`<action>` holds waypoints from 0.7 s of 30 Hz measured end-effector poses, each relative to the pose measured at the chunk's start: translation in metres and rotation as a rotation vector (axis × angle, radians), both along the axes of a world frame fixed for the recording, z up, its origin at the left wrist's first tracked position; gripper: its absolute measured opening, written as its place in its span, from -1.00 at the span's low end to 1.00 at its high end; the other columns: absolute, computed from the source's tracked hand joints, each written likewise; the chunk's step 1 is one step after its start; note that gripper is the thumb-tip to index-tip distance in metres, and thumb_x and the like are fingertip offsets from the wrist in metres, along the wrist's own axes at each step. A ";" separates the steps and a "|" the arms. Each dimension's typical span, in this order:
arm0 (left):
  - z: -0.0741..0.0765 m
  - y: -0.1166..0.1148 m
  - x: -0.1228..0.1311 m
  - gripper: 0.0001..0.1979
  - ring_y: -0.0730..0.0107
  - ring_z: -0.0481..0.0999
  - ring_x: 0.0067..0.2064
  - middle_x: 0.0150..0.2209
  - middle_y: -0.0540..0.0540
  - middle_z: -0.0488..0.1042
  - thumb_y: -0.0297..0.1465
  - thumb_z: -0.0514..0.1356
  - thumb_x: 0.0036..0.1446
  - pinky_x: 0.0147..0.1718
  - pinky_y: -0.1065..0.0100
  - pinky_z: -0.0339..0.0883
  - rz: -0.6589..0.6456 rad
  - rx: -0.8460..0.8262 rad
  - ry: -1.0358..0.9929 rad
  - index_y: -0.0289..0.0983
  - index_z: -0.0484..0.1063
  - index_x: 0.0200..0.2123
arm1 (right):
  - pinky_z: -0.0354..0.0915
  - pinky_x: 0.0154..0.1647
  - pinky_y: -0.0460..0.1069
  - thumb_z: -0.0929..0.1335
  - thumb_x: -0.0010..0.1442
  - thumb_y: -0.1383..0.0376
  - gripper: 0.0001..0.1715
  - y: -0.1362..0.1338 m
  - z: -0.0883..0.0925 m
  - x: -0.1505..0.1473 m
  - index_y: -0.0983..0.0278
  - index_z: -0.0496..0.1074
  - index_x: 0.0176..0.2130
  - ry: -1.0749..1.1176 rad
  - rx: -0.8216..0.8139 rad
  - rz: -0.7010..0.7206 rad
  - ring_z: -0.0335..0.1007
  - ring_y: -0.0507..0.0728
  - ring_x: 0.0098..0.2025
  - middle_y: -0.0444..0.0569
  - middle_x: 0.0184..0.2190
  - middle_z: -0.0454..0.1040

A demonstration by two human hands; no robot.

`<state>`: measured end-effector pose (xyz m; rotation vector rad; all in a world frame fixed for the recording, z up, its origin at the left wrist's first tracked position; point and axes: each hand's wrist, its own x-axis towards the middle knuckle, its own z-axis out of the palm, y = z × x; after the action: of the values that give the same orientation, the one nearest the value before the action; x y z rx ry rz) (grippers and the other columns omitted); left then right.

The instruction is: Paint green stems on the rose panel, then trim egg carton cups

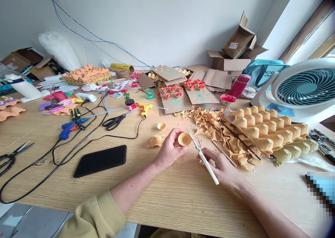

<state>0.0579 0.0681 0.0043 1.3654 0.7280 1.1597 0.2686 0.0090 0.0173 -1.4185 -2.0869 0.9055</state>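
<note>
My left hand is closed round a small round egg-carton cup, held a little above the wooden table. My right hand grips a thin white-handled tool with a metal tip that points up toward the cup. Another cut cup and a torn carton piece lie just beyond my left hand. A heap of carton scraps and an upturned egg tray sit to the right.
A black phone lies to the left, with black scissors, a blue glue gun, a yellow glue gun and trailing cables. Cardboard sheets with red carton flowers stand behind. A fan is at the right.
</note>
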 end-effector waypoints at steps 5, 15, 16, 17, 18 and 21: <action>0.002 -0.001 0.000 -0.49 0.31 0.52 -0.14 -0.17 -0.09 0.47 -0.29 0.45 -0.04 -0.07 0.27 0.40 0.013 0.010 -0.003 -0.25 0.27 -0.10 | 0.17 -0.32 0.02 0.24 0.35 0.05 -0.67 -0.001 -0.001 0.000 0.22 0.36 -0.31 -0.010 0.005 -0.013 0.26 0.11 -0.35 -0.09 -0.43 0.42; 0.007 -0.004 0.002 -0.47 0.26 0.52 -0.04 -0.07 -0.16 0.49 -0.31 0.46 -0.05 0.01 0.24 0.36 0.009 0.037 -0.050 -0.24 0.27 -0.10 | 0.12 -0.36 -0.02 0.26 0.34 0.05 -0.64 -0.002 -0.002 0.001 0.23 0.31 -0.37 0.029 0.049 -0.006 0.19 0.06 -0.40 -0.15 -0.48 0.31; 0.007 -0.005 0.002 -0.47 0.24 0.52 -0.03 -0.07 -0.17 0.50 -0.30 0.46 -0.05 0.02 0.23 0.36 0.007 0.033 -0.050 -0.24 0.27 -0.10 | 0.12 -0.37 -0.02 0.26 0.34 0.04 -0.63 -0.002 -0.001 0.001 0.23 0.31 -0.38 0.037 0.053 -0.003 0.19 0.06 -0.40 -0.15 -0.48 0.31; 0.007 -0.005 0.002 -0.47 0.23 0.52 -0.02 -0.07 -0.17 0.50 -0.30 0.46 -0.06 0.02 0.23 0.36 0.005 0.030 -0.050 -0.24 0.27 -0.10 | 0.12 -0.37 -0.02 0.26 0.34 0.04 -0.63 -0.002 0.000 0.001 0.23 0.31 -0.38 0.044 0.056 -0.002 0.18 0.06 -0.41 -0.14 -0.49 0.31; 0.008 -0.005 0.002 -0.47 0.22 0.52 -0.01 -0.07 -0.17 0.50 -0.30 0.47 -0.06 0.03 0.22 0.36 0.001 0.028 -0.051 -0.24 0.27 -0.10 | 0.12 -0.38 -0.03 0.26 0.33 0.04 -0.62 -0.003 0.001 0.001 0.24 0.32 -0.39 0.050 0.058 -0.004 0.18 0.05 -0.41 -0.14 -0.49 0.30; 0.008 -0.005 0.001 -0.47 0.24 0.53 -0.03 -0.10 -0.14 0.50 -0.31 0.46 -0.05 0.04 0.21 0.35 -0.005 0.037 -0.061 -0.24 0.26 -0.10 | 0.09 -0.42 -0.03 0.27 0.32 0.04 -0.61 -0.004 0.003 0.000 0.24 0.31 -0.41 0.077 0.055 -0.028 0.14 0.04 -0.44 -0.15 -0.52 0.28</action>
<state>0.0593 0.0634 0.0121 1.3559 0.6617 1.2114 0.2682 0.0054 0.0204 -1.3601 -2.0146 0.8713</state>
